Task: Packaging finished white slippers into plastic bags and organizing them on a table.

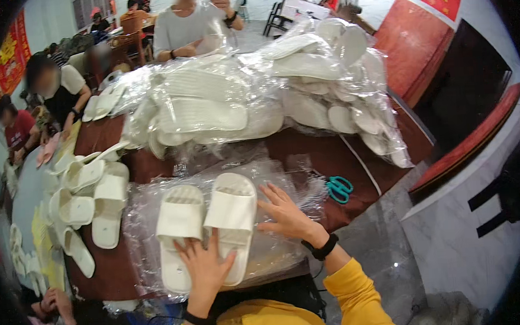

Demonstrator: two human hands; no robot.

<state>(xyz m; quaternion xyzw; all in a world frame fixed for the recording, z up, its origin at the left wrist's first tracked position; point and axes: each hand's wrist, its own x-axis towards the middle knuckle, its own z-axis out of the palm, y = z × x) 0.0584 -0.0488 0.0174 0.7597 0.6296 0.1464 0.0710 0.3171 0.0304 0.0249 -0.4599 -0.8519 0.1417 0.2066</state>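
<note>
Busy workshop room, with a long dark reddish-brown table point(331, 158) buried in footwear and a few other people sitting round the far end and the left side. Right in front of the camera wearer lies a pair of white foam slide slippers point(207, 225), side by side on a crinkly clear plastic bag point(289, 244), toes pointing away and heels toward the body, so their long axis runs straight out from the person. The left hand point(205, 267) is flat with fingers spread, resting on the heel ends where the two slippers meet, so it's the closer one and not gripping anything. The right hand point(284, 214) is also open, fingers fanned, its tips touching the outer edge of the right slipper while the palm sits on the plastic just beside it. So the hands are apart, the pair lying between and ahead of them. Both wrists have dark bands, and the sleeves are yellow. Teal-handled scissors point(339, 188) lie on the table off to the right, well clear of the hands. Further back there's a big heap of bagged white slippers point(250, 97), and loose unbagged white slippers point(93, 202) are scattered to the left.
</note>
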